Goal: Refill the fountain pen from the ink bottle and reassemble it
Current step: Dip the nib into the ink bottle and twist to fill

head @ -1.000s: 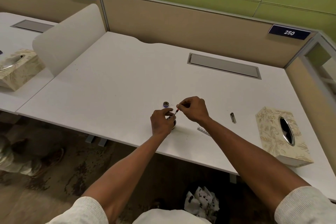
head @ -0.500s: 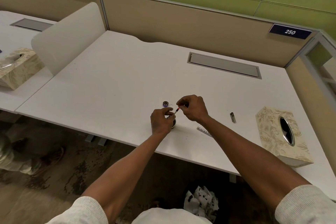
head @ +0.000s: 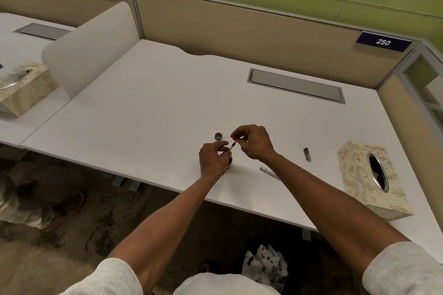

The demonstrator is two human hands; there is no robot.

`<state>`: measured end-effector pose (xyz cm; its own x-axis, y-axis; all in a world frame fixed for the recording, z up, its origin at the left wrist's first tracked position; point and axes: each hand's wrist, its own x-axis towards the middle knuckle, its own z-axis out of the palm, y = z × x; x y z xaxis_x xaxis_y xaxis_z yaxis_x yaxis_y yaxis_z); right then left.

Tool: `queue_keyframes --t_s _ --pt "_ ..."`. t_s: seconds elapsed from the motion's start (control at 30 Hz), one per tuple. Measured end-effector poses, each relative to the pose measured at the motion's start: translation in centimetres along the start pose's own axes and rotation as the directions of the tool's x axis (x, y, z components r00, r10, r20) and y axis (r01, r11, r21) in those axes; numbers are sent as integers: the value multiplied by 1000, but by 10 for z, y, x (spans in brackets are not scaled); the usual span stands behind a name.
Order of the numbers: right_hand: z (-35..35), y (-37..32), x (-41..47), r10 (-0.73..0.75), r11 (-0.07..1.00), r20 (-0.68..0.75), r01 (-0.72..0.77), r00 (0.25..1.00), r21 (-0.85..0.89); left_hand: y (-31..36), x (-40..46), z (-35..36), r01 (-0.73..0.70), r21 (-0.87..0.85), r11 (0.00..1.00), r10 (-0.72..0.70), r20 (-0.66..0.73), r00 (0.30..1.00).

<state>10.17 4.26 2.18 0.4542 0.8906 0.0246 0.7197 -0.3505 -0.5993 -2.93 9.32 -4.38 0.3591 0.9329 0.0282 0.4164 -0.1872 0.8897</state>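
Note:
My left hand (head: pixel 212 157) curls around the small dark ink bottle (head: pixel 229 160) near the front edge of the white desk (head: pixel 148 112); most of the bottle is hidden behind the fingers. My right hand (head: pixel 254 142) pinches the top of the thin pen converter (head: pixel 233 145), red at its upper end, and its lower end points down into the bottle's mouth. The bottle's purple-rimmed cap (head: pixel 218 136) lies just behind the bottle. A dark pen cap (head: pixel 307 154) and the silver pen barrel (head: pixel 269 172) lie on the desk to the right.
A patterned tissue box (head: pixel 371 179) stands at the right front of the desk, and another tissue box (head: pixel 22 86) sits on the neighbouring desk at left. A cable hatch (head: pixel 296 86) is set into the desk at the back. A bin with ink-stained tissues (head: pixel 263 263) is under the desk.
Both hands stay at the bottle; my right hand has risen very slightly with the converter. Nothing else has moved.

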Motion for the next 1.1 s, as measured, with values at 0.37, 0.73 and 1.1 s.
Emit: queue_keyframes --t_s 0.37,0.73,1.1 --pt "2 3 -1 18 1000 -28 -18 999 -17 5 -3 -5 5 27 1000 -6 22 1000" --pt "-1 -1 -1 -37 996 15 38 999 -83 2 -4 -5 -2 18 1000 2 3 1000" --pt "0 -4 -1 -45 990 13 46 999 -131 3 -5 -6 -2 25 1000 3 -21 1000"
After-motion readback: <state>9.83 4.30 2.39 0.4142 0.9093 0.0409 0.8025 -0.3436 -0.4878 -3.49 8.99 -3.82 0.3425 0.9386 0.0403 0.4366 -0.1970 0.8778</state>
